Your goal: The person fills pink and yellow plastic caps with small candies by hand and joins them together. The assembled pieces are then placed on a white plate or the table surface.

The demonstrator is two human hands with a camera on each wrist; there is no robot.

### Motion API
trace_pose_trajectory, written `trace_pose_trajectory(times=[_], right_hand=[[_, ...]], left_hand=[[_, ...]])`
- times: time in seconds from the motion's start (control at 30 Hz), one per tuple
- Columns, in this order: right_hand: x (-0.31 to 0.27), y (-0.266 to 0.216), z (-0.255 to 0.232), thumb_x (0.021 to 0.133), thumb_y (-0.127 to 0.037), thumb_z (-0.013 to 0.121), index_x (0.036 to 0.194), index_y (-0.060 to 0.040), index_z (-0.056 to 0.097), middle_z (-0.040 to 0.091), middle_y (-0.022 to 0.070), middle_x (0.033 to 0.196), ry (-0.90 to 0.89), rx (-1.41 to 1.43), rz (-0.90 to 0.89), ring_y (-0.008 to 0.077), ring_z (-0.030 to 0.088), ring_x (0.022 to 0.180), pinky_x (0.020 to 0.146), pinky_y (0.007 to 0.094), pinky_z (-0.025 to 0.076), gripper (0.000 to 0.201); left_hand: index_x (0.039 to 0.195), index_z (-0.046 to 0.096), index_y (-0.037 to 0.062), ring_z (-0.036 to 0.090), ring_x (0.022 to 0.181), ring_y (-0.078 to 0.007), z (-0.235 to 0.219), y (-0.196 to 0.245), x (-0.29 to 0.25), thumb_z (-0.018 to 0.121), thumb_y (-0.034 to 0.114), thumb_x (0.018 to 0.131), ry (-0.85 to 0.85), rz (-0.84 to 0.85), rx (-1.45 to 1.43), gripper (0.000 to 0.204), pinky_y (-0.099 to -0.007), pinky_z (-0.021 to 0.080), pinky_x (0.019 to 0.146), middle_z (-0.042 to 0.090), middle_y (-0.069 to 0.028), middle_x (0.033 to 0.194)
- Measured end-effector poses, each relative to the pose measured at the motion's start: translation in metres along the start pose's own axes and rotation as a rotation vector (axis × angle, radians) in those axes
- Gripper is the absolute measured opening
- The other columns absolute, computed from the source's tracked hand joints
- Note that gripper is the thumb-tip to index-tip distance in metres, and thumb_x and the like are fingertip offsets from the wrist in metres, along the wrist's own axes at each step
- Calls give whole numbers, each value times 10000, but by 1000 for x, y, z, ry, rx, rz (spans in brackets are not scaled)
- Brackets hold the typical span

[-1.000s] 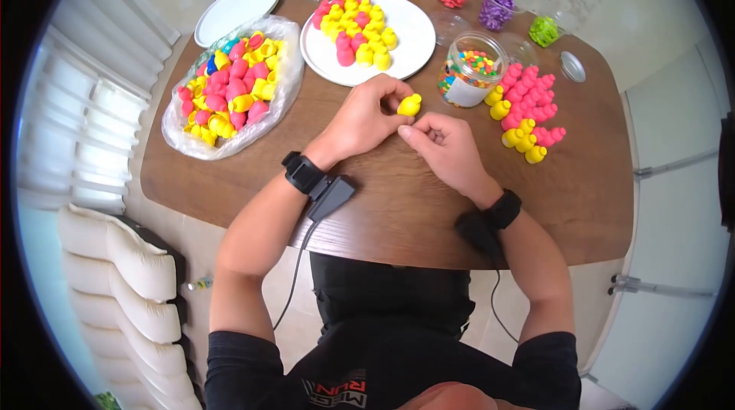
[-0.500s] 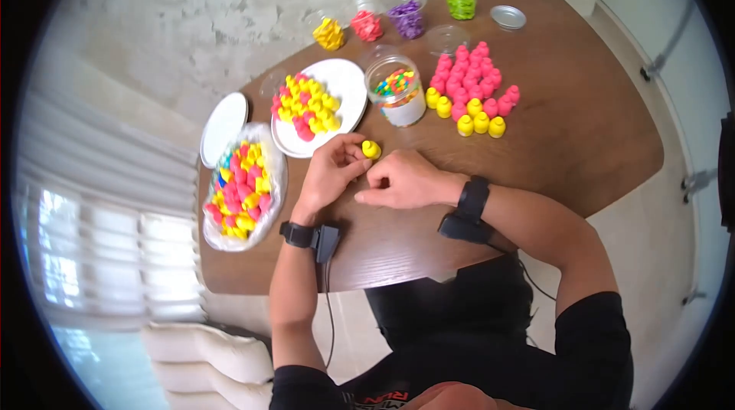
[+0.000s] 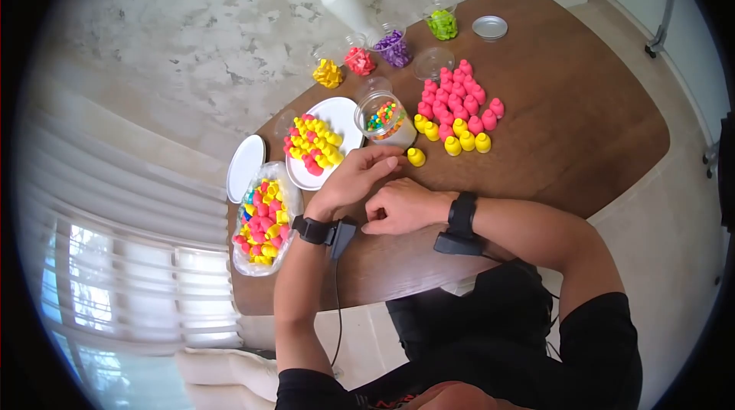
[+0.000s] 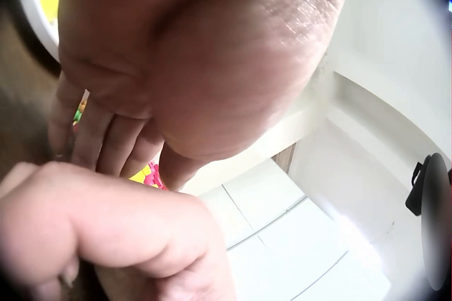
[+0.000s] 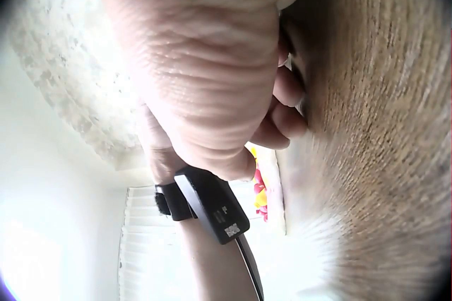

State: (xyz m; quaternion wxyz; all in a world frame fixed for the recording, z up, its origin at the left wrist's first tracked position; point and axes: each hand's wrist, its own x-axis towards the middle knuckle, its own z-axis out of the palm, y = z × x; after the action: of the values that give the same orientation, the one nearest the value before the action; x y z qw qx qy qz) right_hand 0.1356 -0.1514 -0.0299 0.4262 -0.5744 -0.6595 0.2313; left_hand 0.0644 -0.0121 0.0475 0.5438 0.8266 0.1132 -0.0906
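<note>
Left hand [image 3: 361, 178] extends nearly straight fingers, not gripping. Fingertips are just beside 1 yellow piece [image 3: 416, 157], upright on the table [image 3: 566, 142]; contact cannot be told. Right hand [image 3: 409, 207] sits just nearer the body, fingers curled in, low over the wood; cannot tell whether anything small is pinched.

Edges and room: near edge passes beneath both forearms; broad stretch of wood to the right of the grip. Beyond the left fingertips, 1 jar [image 3: 396, 137] of coloured bits bounds the reach.

Right of the jar: 6 yellow pieces [image 3: 453, 146] grouped, with pink pieces [image 3: 471, 105] behind, roughly 20, overlapping. Left of the left hand: 1 white plate [image 3: 348, 115] of mixed pieces, too crowded to count; 1 plastic bag [image 3: 294, 194] of mixed parts; past it, 1 white disc [image 3: 245, 167].

Farthest from the grip: 4 clear cups [image 3: 442, 25] (yellow, pink, purple, green contents), 1 silver lid [image 3: 490, 27].
</note>
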Motion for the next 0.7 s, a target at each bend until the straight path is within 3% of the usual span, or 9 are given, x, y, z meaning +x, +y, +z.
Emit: trace_pose_trajectory(times=[0.07,0.23,0.33,0.4,0.47,0.53,0.7], right_hand=[[0,1,2,893,-329,747,769,-63,747,726,102,717,51,65,17,286,701,664,663,440,536,294],[5,14,6,912,-264,725,792,-23,724,716,145,720,314,108,-27,281,702,649,603,414,525,269],[10,22,6,899,-261,688,759,-20,709,709,164,723,469,177,40,343,705,680,647,445,538,280],[11,24,-4,923,-269,684,785,-11,714,706,169,726,479,227,182,311,708,676,622,425,525,295],[12,28,-9,925,-269,691,780,-2,707,703,163,718,602,193,200,291,705,667,616,417,520,304],[13,32,-13,940,-222,716,801,16,703,684,94,667,643,175,179,137,647,610,582,338,490,275],[13,34,-9,957,-208,721,772,23,673,638,22,642,422,212,137,54,571,622,569,293,463,300]], left_hand=[[1384,590,-59,657,1195,-184,-3,-2,1,552,169,1095,11,59,9,370,-336,517,1050,696,-134,1291],[1224,686,-37,708,985,-137,-32,-5,-34,631,146,1050,387,100,30,259,-292,567,828,754,-100,1110],[1115,718,-24,697,857,-106,-60,-15,-59,654,132,1026,623,119,112,191,-265,542,696,767,-70,973],[1091,717,-24,694,832,-112,-79,-27,-75,654,116,1010,769,135,186,173,-263,548,701,760,-74,967],[1092,718,-32,698,841,-121,-98,-43,-91,666,109,997,876,65,246,178,-270,557,716,752,-71,957],[1090,719,-35,697,859,-122,-111,-63,-102,679,115,988,876,12,349,186,-274,564,731,748,-66,955],[1136,722,-34,719,947,-193,-106,-95,-94,784,88,857,834,-10,565,310,-345,573,898,758,-104,1024]])
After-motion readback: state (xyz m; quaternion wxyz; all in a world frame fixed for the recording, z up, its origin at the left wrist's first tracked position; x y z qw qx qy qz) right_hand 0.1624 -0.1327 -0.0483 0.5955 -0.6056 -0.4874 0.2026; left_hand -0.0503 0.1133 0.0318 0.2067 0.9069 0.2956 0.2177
